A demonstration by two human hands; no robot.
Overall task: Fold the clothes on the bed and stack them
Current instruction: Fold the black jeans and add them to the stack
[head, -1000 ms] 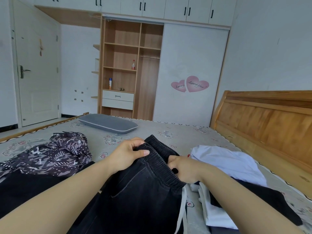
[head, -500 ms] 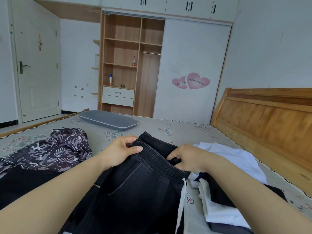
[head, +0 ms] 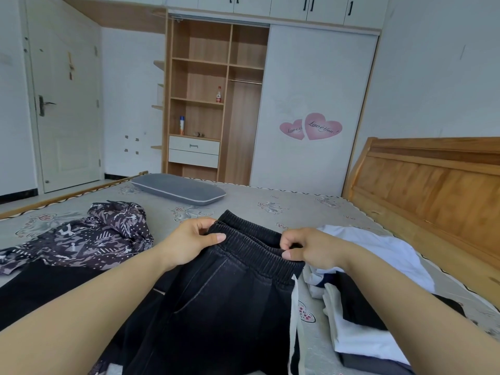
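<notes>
Bedroom, seen from a head-worn camera looking down across a bed (head: 270,198) with a grey floral cover. Black trousers (head: 221,301) at 6 o'clock, lying flat on the cover, ribbed elastic waistband pointing away toward 12. Left hand (head: 189,243) at the waistband's left end, thumb pressed on top of the ribbing and fingers curled over the far edge, clamped on the fabric. Right hand (head: 305,249) at the waistband's right end, thumb and curled fingers pinched together on the band. Both forearms reaching in from the bottom corners of the view.

Patterned purple-and-white garment (head: 89,236) crumpled at 9 o'clock, just beside the left hand, partly over a dark garment (head: 40,288) spread at 8 o'clock. White garment (head: 378,255) heaped at 3 o'clock, touching the right wrist area, with more white and black cloth (head: 359,326) lying loosely layered at 4 o'clock. White strip of cloth (head: 293,320) running along the trousers' right edge toward 5 o'clock; whether attached, cannot tell.

Grey pillow (head: 178,189) at 11 o'clock near the far edge. Wooden headboard (head: 433,190) along 2 o'clock. Open wardrobe (head: 216,98) at 12 o'clock holding two bottles on its shelves, pink heart stickers (head: 311,127) on the sliding door, white door (head: 67,104) at 10 o'clock.
</notes>
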